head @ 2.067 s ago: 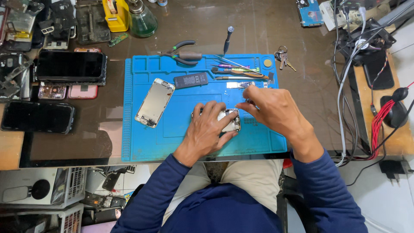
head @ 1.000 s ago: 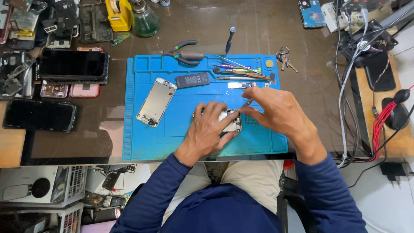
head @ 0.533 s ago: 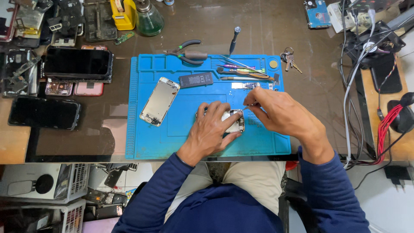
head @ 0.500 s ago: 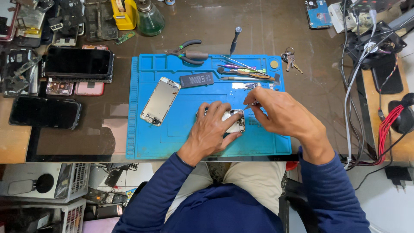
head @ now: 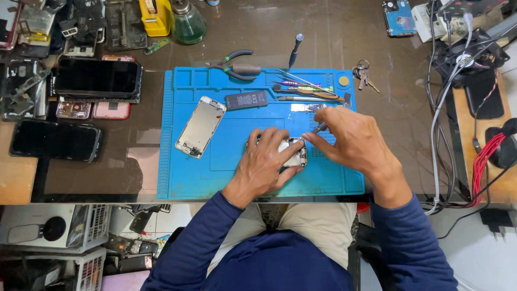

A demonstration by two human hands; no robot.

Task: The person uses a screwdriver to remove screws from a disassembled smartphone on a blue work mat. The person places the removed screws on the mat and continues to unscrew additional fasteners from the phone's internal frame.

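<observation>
An opened phone body [head: 293, 152] lies on the blue work mat [head: 231, 172], near its front edge. My left hand [head: 264, 161] lies over the phone body and holds it down with spread fingers. My right hand [head: 350, 141] pinches a thin metal tool [head: 320, 127], whose tip points down at the phone body's upper right corner. A detached screen panel [head: 200, 126] lies face down on the mat's left part. A black battery [head: 245, 99] rests above the middle of the mat.
Pliers [head: 237, 67], a screwdriver [head: 294, 51], tweezers and other small tools [head: 307, 91] lie along the mat's far edge. Several dark phones [head: 97, 78] sit at the left. Keys [head: 363, 75], cables [head: 447, 102] and a green glass bottle [head: 188, 24] stand around.
My hands stay on the phone body with only small shifts. The view has drifted slightly, so the mat sits a little lower and to the right.
</observation>
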